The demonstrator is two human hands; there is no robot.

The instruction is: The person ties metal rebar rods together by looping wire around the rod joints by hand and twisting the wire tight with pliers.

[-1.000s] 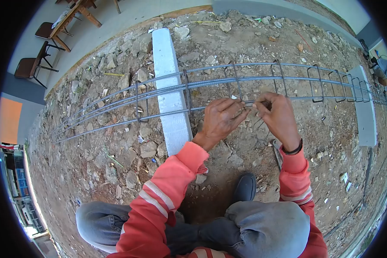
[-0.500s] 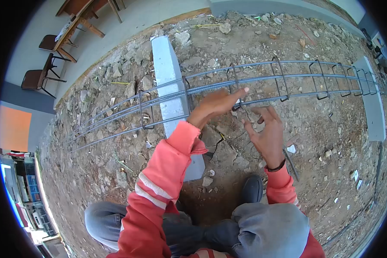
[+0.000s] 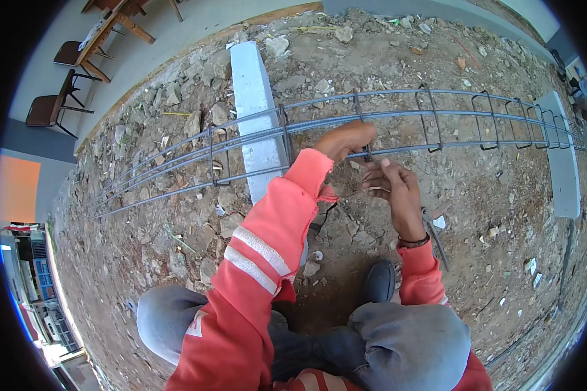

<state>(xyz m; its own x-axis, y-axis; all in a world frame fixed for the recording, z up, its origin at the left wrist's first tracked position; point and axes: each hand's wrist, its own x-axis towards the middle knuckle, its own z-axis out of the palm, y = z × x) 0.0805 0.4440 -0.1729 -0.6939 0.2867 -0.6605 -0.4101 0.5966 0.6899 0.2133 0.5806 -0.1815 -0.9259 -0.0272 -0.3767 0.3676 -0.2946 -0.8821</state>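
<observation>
A long rebar cage (image 3: pixel 398 148) of straight steel bars with square stirrups (image 3: pixel 428 117) runs across the view. It rests on two pale concrete posts (image 3: pixel 252 88). At one stirrup on the near bar, my left hand (image 3: pixel 346 140) reaches over the cage with its fingers curled down. What those fingers grip is hidden. Just below that joint, my right hand (image 3: pixel 398 192) is closed, thumb against fingers, on a thin tie wire (image 3: pixel 353 194), which trails off to the left.
A dark long-handled metal tool (image 3: pixel 437 240) lies on the rubble-strewn ground (image 3: pixel 476 260) right of my right hand. My shoe (image 3: pixel 379 281) is close below. A second concrete post (image 3: pixel 563 173) supports the cage at right. Chairs (image 3: pixel 51 109) and a wooden table (image 3: pixel 114 26) stand at upper left.
My left hand has gone from a pointing finger to curled fingers and shifted right. My right hand has moved up-left to the bar, and its spread fingers have closed together.
</observation>
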